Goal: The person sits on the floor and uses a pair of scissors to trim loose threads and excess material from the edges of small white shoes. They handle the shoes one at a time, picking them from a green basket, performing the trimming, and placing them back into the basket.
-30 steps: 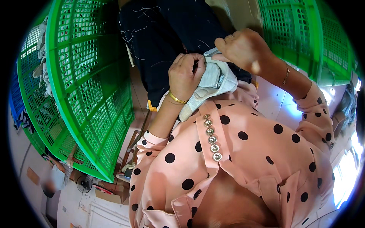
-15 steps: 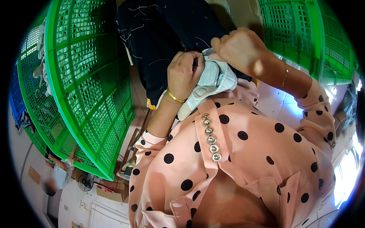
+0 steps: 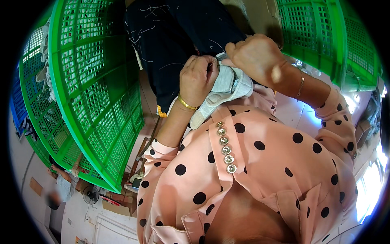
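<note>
A light grey fabric piece (image 3: 223,90), shaped somewhat like a glove, lies across my lap against the pink dotted blouse. It has a padded, stitched panel and a narrow finger-like end pointing toward the lower left. My left hand (image 3: 198,77), with a gold bangle at the wrist, is closed on its left side. My right hand (image 3: 255,53) is closed like a pinch at the piece's upper right edge. Its fingertips overlap the dark-rimmed edge there, and what they grip is hidden. Loose white threads (image 3: 147,29) cling to my dark trousers (image 3: 170,44).
Tall green plastic crates (image 3: 97,81) stand close on the left, with light fabric pieces in one farther out. Another green crate (image 3: 313,40) is at the upper right. At lower left are a person (image 3: 61,189), a fan (image 3: 90,194) and a cardboard box (image 3: 118,207).
My right hand has come down a little, closer to the fabric piece, and its wrist has shifted slightly. My left hand and the piece have stayed in place.
</note>
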Demonstrator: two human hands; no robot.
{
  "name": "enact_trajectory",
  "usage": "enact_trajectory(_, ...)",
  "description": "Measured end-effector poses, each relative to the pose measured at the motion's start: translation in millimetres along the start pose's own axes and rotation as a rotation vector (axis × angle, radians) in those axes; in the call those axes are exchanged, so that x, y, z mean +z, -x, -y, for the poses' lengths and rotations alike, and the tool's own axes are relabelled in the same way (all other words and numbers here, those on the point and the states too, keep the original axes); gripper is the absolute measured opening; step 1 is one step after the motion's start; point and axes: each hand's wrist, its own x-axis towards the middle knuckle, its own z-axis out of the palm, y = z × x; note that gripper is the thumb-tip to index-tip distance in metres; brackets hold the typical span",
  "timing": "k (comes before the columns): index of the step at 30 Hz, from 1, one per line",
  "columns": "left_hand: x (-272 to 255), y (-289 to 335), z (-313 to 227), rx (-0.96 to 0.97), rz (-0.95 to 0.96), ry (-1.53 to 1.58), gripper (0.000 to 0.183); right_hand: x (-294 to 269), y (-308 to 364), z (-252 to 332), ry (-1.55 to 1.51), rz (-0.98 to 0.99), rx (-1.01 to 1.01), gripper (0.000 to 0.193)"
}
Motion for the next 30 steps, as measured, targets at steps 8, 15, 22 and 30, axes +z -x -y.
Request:
enact_trajectory(8, -1.6, 8.3, -2.7, -0.461, 0.019, 0.369, 0.008, 4.0, 0.7, -12.1, -0.176, 0.085, 0.157, 0.041)
enact_trajectory(15, -17.1, -3.7, -1.6, -0.599, -0.141, 0.694, 0.010, 21.3, 7.3, -14.0, -0.895, 0.011, 0.356, 0.053)
enact_trajectory(22, -59.3, -43.8, 0.2, 0.036, -0.257, -0.412, 0.030, 49.5, 13.6, -6.5, -1.301, 0.038, 0.399, 0.031)
enact_trajectory(30, -61.3, -33.5, -17.4, -0.021, 0.134, -0.120, 0.024, 16.6, 13.3, -2.4, -1.490, 0.024, 0.355, 0.024)
